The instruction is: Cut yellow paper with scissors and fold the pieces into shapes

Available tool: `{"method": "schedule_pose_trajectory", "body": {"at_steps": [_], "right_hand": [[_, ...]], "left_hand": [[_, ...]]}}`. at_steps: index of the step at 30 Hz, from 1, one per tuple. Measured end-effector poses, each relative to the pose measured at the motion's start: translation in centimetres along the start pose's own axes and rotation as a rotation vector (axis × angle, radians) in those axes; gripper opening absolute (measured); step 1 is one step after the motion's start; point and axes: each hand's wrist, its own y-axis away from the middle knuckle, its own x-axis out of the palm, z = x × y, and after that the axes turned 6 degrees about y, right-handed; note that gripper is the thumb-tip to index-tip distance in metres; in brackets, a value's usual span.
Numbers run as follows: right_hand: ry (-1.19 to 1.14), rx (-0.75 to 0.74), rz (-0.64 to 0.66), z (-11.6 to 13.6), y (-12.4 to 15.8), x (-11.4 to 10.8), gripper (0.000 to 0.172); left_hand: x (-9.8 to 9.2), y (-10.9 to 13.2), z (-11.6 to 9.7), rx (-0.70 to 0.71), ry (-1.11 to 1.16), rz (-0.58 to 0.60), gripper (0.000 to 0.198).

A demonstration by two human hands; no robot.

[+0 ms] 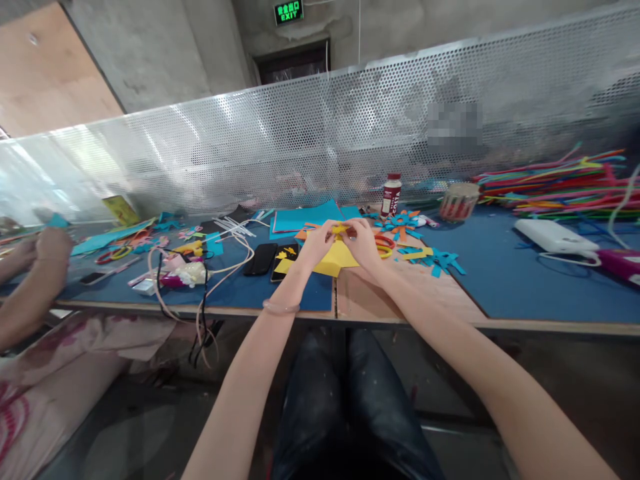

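Between my two hands is a small yellow paper piece [340,229], pinched by the fingers of both. My left hand [319,243] comes at it from the left, my right hand [364,241] from the right. Below them lies a yellow paper sheet [330,261] on the table. Close to my right wrist are the looped handles of scissors [385,245], red and yellow. Cut blue paper strips [440,259] and an orange-and-blue paper cluster [403,223] lie further right. Blue paper sheets [303,219] are behind my hands.
Left of my hands are a black phone [261,259] and tangled cables [227,265]. A red-capped bottle [391,195] stands behind, near a perforated metal screen [280,147]. Colourful pipe cleaners [555,183] and a white device [555,239] lie right. Another person's hands [47,250] are far left.
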Motion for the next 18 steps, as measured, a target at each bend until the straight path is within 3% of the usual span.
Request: {"method": "schedule_pose_trajectory", "body": {"at_steps": [6, 18], "right_hand": [[0.023, -0.047, 0.001, 0.21, -0.18, -0.54, 0.026], [0.104, -0.168, 0.081, 0.36, -0.15, -0.68, 0.024]], "left_hand": [[-0.29, -0.11, 0.27, 0.161, -0.208, -0.013, 0.031], [-0.43, -0.33, 0.99, 0.286, -0.440, -0.084, 0.023]]}}
